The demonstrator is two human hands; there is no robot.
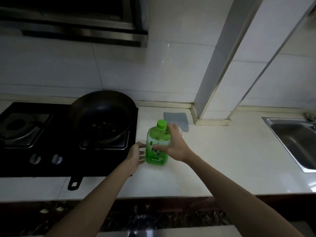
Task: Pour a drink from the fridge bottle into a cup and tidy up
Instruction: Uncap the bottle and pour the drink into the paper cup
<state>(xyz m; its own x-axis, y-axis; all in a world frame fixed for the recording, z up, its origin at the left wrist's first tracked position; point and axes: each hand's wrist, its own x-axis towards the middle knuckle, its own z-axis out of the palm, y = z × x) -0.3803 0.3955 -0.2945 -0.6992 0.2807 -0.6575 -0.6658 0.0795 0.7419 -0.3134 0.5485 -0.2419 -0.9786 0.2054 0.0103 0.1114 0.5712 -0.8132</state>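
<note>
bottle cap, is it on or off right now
On. The green cap sits on the neck of the upright bottle, which the right hand grips.

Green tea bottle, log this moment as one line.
green tea bottle upright on counter, cap on | right hand grips its upper body | left hand cupped at lower side, contact unclear

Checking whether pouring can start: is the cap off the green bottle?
No, the green cap sits on the neck of the bottle that the right hand grips.
</note>
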